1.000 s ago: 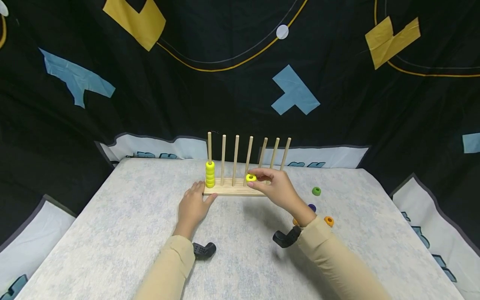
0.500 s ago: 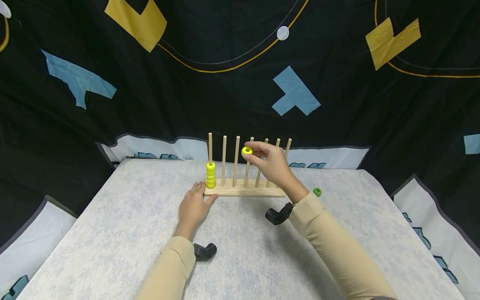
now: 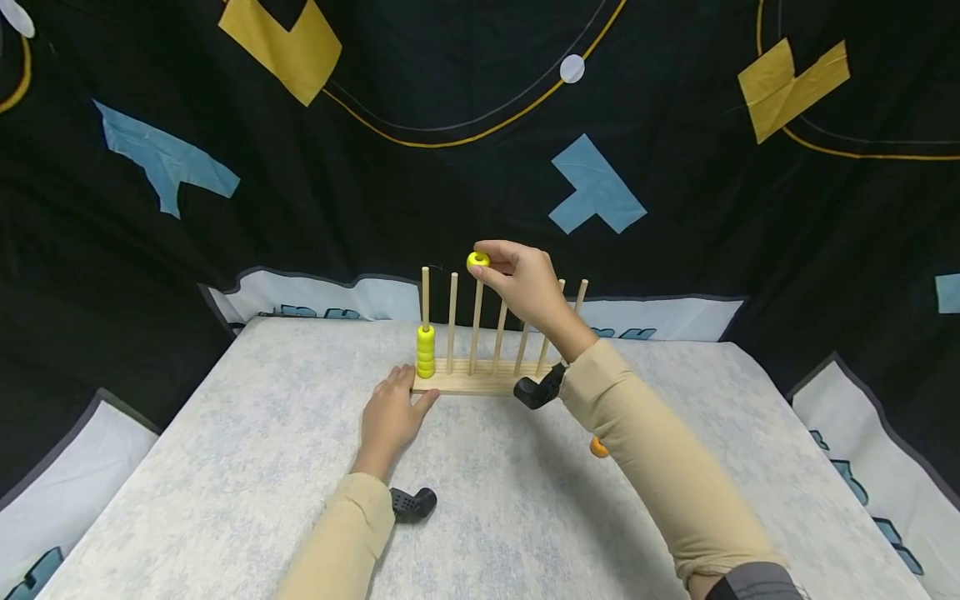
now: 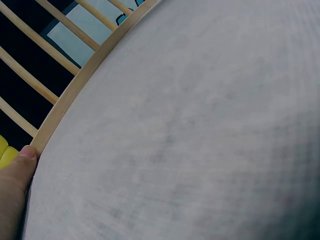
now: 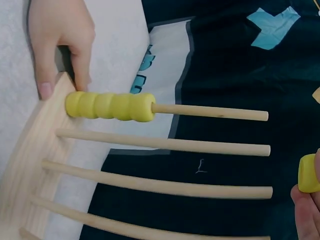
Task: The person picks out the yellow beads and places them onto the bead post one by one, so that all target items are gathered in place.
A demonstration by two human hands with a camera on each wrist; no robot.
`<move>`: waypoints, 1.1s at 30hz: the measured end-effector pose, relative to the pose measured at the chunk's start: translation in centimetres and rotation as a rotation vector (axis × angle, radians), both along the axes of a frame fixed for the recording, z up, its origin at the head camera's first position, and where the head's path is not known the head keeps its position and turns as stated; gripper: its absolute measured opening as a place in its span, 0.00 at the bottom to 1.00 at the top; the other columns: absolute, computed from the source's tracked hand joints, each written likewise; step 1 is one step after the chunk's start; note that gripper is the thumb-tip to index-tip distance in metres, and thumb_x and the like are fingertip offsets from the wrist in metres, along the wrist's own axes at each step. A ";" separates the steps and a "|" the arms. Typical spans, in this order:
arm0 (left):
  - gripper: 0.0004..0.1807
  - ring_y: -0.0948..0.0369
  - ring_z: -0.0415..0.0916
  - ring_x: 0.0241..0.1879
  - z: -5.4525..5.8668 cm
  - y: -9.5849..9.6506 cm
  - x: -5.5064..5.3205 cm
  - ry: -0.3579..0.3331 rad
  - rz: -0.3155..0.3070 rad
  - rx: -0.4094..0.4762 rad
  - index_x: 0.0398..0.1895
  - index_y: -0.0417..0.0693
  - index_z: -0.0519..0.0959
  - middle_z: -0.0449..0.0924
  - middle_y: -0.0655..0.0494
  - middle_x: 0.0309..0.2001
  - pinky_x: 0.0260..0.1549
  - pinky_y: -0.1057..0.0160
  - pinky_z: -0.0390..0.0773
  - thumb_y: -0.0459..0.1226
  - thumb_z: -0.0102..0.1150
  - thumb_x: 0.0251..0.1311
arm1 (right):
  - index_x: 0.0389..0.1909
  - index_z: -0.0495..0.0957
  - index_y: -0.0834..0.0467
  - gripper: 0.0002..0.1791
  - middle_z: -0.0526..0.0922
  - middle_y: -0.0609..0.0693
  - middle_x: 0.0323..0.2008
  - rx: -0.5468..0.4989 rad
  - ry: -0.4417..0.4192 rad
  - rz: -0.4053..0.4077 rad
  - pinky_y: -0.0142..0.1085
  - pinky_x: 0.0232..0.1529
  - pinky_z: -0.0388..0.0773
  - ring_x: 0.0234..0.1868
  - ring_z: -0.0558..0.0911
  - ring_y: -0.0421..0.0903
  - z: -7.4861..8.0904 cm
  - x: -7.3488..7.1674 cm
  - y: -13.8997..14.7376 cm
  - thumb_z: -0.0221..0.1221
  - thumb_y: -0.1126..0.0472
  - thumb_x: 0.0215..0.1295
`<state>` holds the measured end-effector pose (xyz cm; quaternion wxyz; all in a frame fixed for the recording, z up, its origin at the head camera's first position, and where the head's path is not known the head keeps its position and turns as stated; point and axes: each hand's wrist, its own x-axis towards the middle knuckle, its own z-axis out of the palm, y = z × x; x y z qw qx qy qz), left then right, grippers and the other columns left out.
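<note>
Right hand (image 3: 527, 285) pinches a holed yellow bead (image 3: 475, 263); left hand (image 3: 390, 417) grips the pegged wooden rack (image 3: 468, 384)

Bright yellow bead (image 3: 477, 264) in the right grip (image 3: 523, 279); pale tan pegs (image 3: 452, 325) below it; mottled grey-white desk (image 3: 480, 500) beneath; black curtain (image 3: 457, 200) behind.

A black cloth (image 3: 420, 208) backs the pale, mottled surface (image 3: 480, 517), which spreads to six o'clock, a soft shadow (image 3: 592, 500) at five. Gold patches (image 3: 793, 92) sit at eleven and two, a blue patch (image 3: 168, 158) at ten, a white disc (image 3: 572, 69) at one; white borders (image 3: 82, 454) at eight and four.
</note>
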<state>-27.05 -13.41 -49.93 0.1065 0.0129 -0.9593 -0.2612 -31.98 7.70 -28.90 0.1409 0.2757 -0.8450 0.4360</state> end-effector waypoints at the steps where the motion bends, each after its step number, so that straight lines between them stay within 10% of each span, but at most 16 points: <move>1: 0.41 0.44 0.60 0.74 0.0 0.0 0.0 -0.001 0.000 0.002 0.73 0.41 0.64 0.64 0.43 0.73 0.70 0.40 0.65 0.59 0.55 0.66 | 0.61 0.78 0.56 0.22 0.85 0.51 0.55 -0.003 -0.008 0.003 0.30 0.52 0.83 0.52 0.86 0.42 0.2 -0.2 -0.3 0.63 0.56 0.67; 13: 0.41 0.44 0.61 0.73 -0.1 0.0 -0.1 -0.009 0.013 -0.006 0.73 0.41 0.65 0.65 0.42 0.73 0.69 0.40 0.67 0.60 0.55 0.66 | 0.61 0.77 0.58 0.23 0.84 0.50 0.56 -0.052 -0.148 0.016 0.29 0.55 0.82 0.55 0.84 0.42 0.3 -1.6 -3.6 0.64 0.58 0.66; 33: 0.41 0.44 0.60 0.74 0.4 0.2 0.1 -0.025 0.031 0.017 0.72 0.40 0.65 0.66 0.42 0.72 0.70 0.40 0.64 0.57 0.57 0.66 | 0.62 0.77 0.58 0.23 0.83 0.51 0.58 0.015 -0.136 0.033 0.28 0.56 0.81 0.56 0.84 0.42 -0.3 -1.6 -6.8 0.63 0.59 0.67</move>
